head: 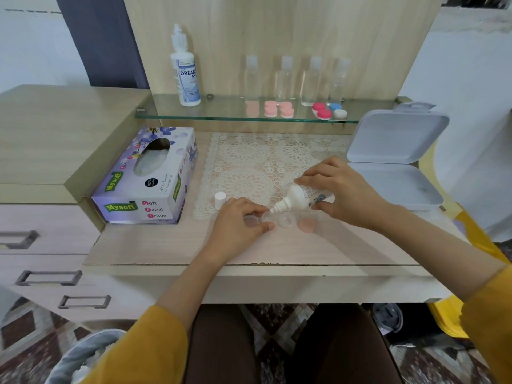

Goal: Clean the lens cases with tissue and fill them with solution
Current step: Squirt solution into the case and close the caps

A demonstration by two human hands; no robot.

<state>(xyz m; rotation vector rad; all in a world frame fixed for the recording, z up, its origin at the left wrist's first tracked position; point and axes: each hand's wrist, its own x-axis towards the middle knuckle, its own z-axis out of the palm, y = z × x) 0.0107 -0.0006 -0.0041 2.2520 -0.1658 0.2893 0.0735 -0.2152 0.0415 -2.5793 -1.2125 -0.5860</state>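
Desktop of pale wood grain fills the middle of the view, with drawers at the left and a glass shelf against the panelled back. A cream lace mat lies on it between a purple floral tissue box and an open grey hinged plastic box. A tall white solution bottle and pink round lens cases stand on the shelf.

The small white squeeze bottle is tilted, its long axis running from upper right to lower left, nozzle down over the clear twin-well lens case. That case lies on the desk's front part, just below the mat. The right hand is wrapped round the bottle's body; the left hand pinches the case's left end. A small white cap stands beside the left hand, and a pink round lid lies at the case's right end.
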